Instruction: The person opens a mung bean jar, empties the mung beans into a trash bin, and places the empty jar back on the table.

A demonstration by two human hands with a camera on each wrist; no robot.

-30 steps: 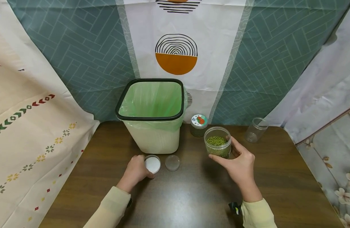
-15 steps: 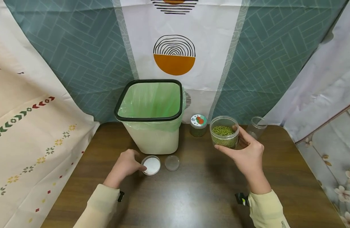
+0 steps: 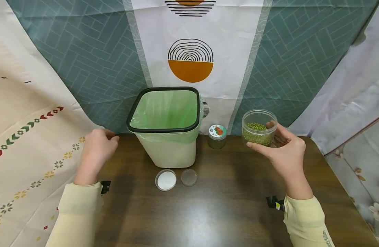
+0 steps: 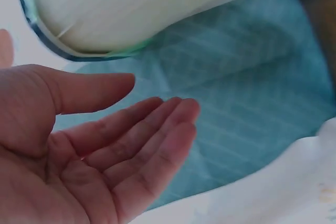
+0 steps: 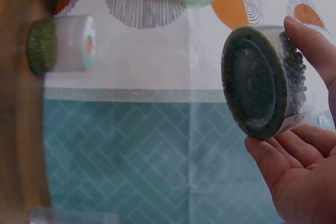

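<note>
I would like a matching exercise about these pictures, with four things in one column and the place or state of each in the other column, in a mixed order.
Things
1. Bin
2. Open jar
3. Closed jar
4. Left hand

Place or state
A. Standing on the table
B. Holding nothing
C. Lined with a green bag
D. Held up in the right hand

Right pairs: 1-C, 2-D, 3-A, 4-B

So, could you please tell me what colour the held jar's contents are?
The contents are green; the head view shows this best.
</note>
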